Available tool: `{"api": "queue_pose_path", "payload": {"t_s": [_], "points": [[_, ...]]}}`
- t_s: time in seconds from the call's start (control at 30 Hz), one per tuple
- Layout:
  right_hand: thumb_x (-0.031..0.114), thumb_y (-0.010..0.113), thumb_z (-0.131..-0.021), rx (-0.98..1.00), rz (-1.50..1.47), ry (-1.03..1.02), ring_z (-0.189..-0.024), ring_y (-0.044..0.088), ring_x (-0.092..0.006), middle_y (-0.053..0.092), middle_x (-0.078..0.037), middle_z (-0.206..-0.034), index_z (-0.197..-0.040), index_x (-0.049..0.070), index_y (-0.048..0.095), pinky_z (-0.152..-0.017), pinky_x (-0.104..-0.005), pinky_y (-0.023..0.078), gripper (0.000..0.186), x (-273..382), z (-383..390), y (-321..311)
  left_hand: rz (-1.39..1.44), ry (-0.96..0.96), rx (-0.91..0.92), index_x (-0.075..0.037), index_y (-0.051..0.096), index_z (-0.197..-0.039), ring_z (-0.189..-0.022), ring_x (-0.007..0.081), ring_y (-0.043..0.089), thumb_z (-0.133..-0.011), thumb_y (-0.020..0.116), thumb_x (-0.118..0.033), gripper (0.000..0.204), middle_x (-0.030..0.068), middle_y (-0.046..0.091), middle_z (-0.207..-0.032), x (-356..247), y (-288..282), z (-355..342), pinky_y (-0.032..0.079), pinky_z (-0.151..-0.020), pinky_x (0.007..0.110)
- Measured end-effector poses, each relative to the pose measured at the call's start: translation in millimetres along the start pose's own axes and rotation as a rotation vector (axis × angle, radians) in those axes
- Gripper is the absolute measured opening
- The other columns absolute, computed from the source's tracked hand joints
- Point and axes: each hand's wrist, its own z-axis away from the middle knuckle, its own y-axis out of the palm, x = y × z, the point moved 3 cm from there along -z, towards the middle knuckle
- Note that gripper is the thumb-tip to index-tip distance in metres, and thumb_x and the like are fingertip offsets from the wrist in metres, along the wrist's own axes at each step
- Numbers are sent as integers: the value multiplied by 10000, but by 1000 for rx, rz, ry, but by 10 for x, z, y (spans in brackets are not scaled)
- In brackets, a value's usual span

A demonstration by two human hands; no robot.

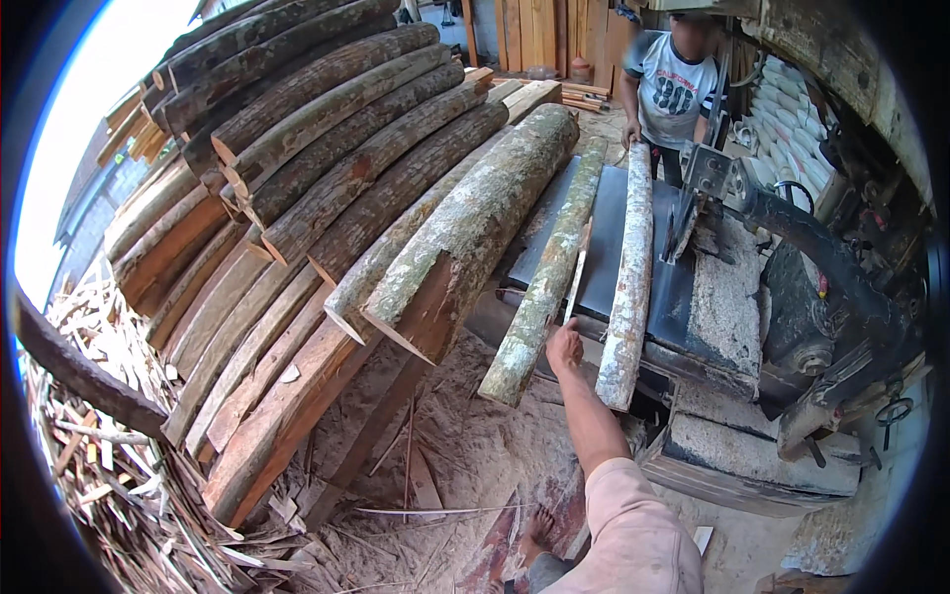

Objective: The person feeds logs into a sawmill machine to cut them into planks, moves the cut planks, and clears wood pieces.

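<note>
Counted on one desk (609, 228): two bark-covered poles (631, 277), one thin pale strip (581, 267). Beside it: one thick log (475, 218). Stacked logs (376, 163): more than ten, overlapping, not countable exactly. Also noted: one wearer's hand (564, 348), one bare foot (536, 529), one co-worker (678, 89), one machine (826, 230).

1. Bark-covered log sections (327, 91), stacked high on the left, some cut faces showing.
2. Splintery wood offcuts (129, 505), heaped in a tangle at lower left.
3. Upright planks (543, 35), ranged along the back.
4. A small reddish container (581, 70), near those planks.
5. Whitish filled sacks (787, 124), piled at upper right.
6. A grey block wall (89, 223), beyond the log stack.
</note>
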Motion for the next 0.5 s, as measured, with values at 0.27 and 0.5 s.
{"api": "queue_pose_path", "payload": {"t_s": [0.27,0.5], "points": [[183,413,-894,727,-345,172,-489,570,-291,548,-140,-585,-965,55,417,-352,-445,448,146,-1402,3412,1428,945,-61,-86,-41,539,-1030,-916,255,602,-904,361,-302,340,129,625,-1013,2104,44,100,472,-791,377],[182,454,-830,1759,348,-1561,-789,629,-301,624,-213,-807,-1055,62,614,-713,-368,482,301,-984,7186,524,1697,378,-1567,-218,131,-1421,-1088,307,470,-791,374,-695,827,117,491,-1246,3369,-1451,463,311,-905,530]]}}
